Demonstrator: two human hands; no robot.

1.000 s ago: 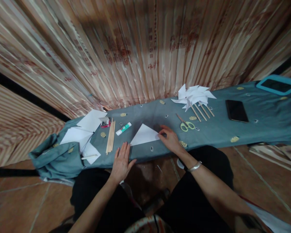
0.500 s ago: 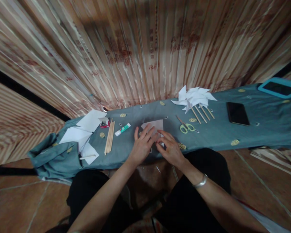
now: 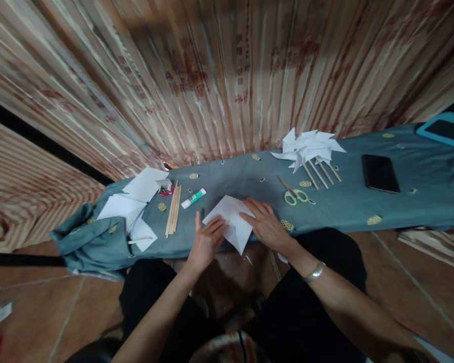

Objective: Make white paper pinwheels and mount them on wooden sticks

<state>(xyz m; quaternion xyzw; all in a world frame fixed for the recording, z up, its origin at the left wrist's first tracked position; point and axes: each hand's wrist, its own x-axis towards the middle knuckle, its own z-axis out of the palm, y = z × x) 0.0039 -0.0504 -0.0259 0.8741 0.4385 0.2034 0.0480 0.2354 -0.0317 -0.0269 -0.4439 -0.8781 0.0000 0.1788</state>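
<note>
A white square of paper (image 3: 232, 214) with crease lines lies on the cloth in front of me, one corner reaching past the table's front edge. My left hand (image 3: 207, 239) rests its outstretched fingers on the paper's left side, with the thumb standing apart. On the right side, my right hand (image 3: 265, 225) lays its extended fingers along the paper's edge; its thumb is mostly hidden. A glue stick (image 3: 193, 198) lies left of the paper, beside a bundle of thin wooden sticks (image 3: 173, 212). Green-handled scissors (image 3: 294, 194) lie to the right.
White paper pinwheels (image 3: 310, 147) on sticks are piled at the back right. Beyond them are a dark phone (image 3: 380, 173) and a blue-framed tablet (image 3: 448, 130). Paper sheets (image 3: 124, 206) and a small red box (image 3: 166, 188) sit left on the grey-green cloth (image 3: 336, 209). A curtain (image 3: 219, 91) hangs behind.
The paper has been spread out or turned, showing more of its surface and lying nearer me. My hands have moved apart to its two sides. The view has shifted slightly.
</note>
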